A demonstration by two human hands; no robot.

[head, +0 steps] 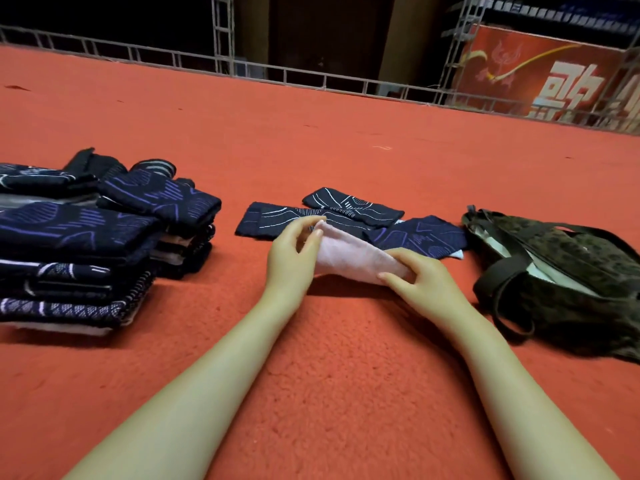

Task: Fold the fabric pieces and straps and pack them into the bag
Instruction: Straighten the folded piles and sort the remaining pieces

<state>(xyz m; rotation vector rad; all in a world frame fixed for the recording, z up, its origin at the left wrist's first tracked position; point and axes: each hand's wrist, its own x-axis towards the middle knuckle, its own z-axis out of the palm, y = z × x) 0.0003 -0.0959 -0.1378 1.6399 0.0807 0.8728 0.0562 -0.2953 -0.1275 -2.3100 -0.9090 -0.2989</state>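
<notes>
Head view: I hold a pale pink fabric piece (353,258) between both hands, the left hand (294,254) pinching its far-left corner with curled fingers, the right hand (419,275) gripping its near-right end, so its long axis runs diagonally from far left to near right just above the red carpet (329,358). The open bag (561,271) lies right of this piece, nearer my right hand, so I judge that hand better placed for packing. Dark patterned straps (322,216) lie just behind the piece; a folded stack (90,244) sits well to its left.
</notes>
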